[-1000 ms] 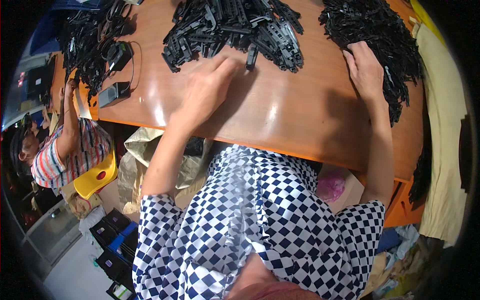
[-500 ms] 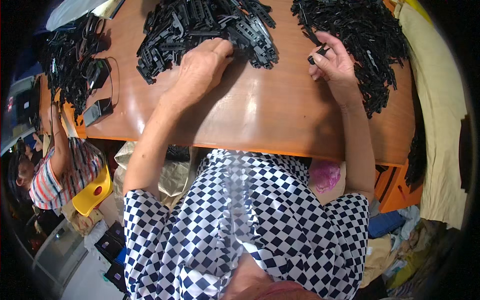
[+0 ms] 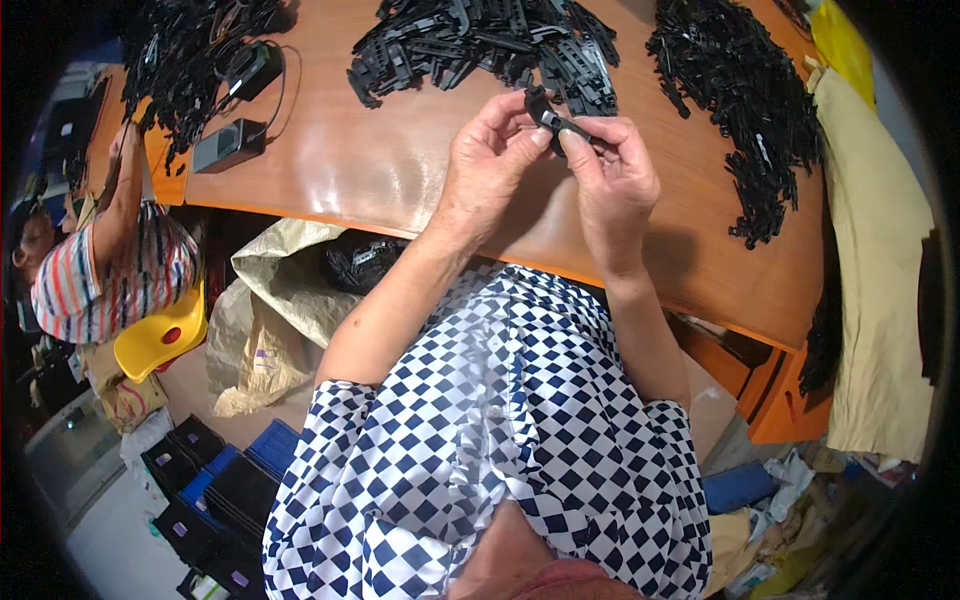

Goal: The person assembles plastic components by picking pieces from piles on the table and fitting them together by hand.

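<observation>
My two hands meet above the near half of the wooden table. Between the fingertips of my left hand [image 3: 490,155] is a slim black plastic part [image 3: 540,103], tilted upward. My right hand [image 3: 617,180] pinches a small black piece [image 3: 578,130] against its lower end; where one stops and the other begins is hard to see. Just beyond my hands lies a heap of long black plastic parts [image 3: 440,50]. A second heap of thinner black parts [image 3: 755,120] spreads to the right.
Black power adapters [image 3: 228,145] with a cord lie on the table [image 3: 350,160] at left, near another black heap [image 3: 180,70]. A person in a striped top [image 3: 110,265] sits by a yellow stool [image 3: 165,330]. An open sack [image 3: 290,280] stands under the table edge.
My left hand has come away from the middle heap with a black part. My right hand has moved left and meets it. The whole view has shifted and turned slightly.
</observation>
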### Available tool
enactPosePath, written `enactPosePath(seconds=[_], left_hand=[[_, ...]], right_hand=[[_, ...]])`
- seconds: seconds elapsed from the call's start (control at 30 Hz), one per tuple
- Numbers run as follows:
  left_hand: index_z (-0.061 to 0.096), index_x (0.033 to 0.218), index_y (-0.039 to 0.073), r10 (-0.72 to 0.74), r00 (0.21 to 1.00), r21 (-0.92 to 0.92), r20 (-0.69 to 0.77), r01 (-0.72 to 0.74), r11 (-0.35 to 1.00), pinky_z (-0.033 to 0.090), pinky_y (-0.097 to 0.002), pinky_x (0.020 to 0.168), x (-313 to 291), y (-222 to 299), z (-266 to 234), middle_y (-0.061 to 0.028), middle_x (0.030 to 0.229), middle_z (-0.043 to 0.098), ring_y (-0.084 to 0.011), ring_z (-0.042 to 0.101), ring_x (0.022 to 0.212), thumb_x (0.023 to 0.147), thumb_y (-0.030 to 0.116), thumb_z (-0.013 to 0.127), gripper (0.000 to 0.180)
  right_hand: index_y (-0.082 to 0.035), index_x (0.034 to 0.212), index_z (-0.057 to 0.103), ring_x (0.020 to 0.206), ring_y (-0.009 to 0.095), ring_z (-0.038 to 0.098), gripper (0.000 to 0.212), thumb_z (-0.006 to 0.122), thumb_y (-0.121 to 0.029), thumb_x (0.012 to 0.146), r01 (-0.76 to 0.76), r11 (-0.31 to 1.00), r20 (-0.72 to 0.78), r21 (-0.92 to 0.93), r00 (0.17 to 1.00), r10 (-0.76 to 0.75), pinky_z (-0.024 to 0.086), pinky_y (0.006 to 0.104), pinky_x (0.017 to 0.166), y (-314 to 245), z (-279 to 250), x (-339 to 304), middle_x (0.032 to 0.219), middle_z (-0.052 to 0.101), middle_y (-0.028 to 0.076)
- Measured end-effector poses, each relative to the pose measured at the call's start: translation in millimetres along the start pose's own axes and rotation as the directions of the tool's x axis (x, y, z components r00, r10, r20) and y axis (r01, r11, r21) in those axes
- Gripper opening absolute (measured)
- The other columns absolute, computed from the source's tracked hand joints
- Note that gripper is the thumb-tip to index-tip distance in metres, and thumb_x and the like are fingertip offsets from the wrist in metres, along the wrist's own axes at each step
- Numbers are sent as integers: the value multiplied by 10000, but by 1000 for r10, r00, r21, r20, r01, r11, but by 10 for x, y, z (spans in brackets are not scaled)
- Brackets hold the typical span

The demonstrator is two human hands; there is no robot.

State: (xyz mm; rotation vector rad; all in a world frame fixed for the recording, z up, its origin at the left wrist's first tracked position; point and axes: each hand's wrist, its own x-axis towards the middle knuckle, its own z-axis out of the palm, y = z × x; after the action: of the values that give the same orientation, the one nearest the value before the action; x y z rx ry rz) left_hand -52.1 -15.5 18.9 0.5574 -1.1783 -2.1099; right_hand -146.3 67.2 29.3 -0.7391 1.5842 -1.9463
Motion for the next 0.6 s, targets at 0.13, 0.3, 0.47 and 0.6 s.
enactPosePath(seconds=[0.13, 0.3, 0.47, 0.6], left_hand=[[515, 1173, 5, 66, 997, 40, -39, -65, 997, 483, -265, 890, -64, 24, 48, -55, 1077, 606, -118, 573, 987, 888, -36, 541, 289], [509, 1147, 21, 105, 994, 1, -11, -105, 994, 446, -240, 918, -98, -18, 78, -82, 1136, 607, -109, 562, 1029, 918, 37, 533, 231], [502, 1123, 21, 24, 1000, -58, 1, -24, 998, 473, -264, 896, -98, -22, 75, -126, 1138, 614, -142, 590, 993, 931, 91, 532, 206], [514, 1127, 18, 15, 1000, -20, -4, -15, 1000, 508, -302, 857, -51, -88, -1, -152, 1088, 632, -169, 619, 932, 925, 120, 560, 231]], right_hand=[[-22, 891, 608, 616, 137, 606, 162, 715, -17, 770, 437, 787, 96, -435, 892, -442, 496, 252, 509, 78, 38, 2, 824, 586, 63], [-14, 888, 598, 597, 184, 608, 154, 697, 2, 772, 502, 658, 159, -561, 845, -510, 502, 289, 497, 97, 48, -33, 824, 580, 81], [-13, 901, 596, 618, 219, 616, 154, 679, 8, 774, 531, 619, 204, -579, 829, -520, 505, 312, 506, 141, 8, -44, 828, 578, 97], [-20, 922, 595, 658, 230, 617, 189, 703, -54, 770, 465, 612, 243, -640, 878, -414, 508, 330, 554, 93, 4, -118, 851, 578, 101]])
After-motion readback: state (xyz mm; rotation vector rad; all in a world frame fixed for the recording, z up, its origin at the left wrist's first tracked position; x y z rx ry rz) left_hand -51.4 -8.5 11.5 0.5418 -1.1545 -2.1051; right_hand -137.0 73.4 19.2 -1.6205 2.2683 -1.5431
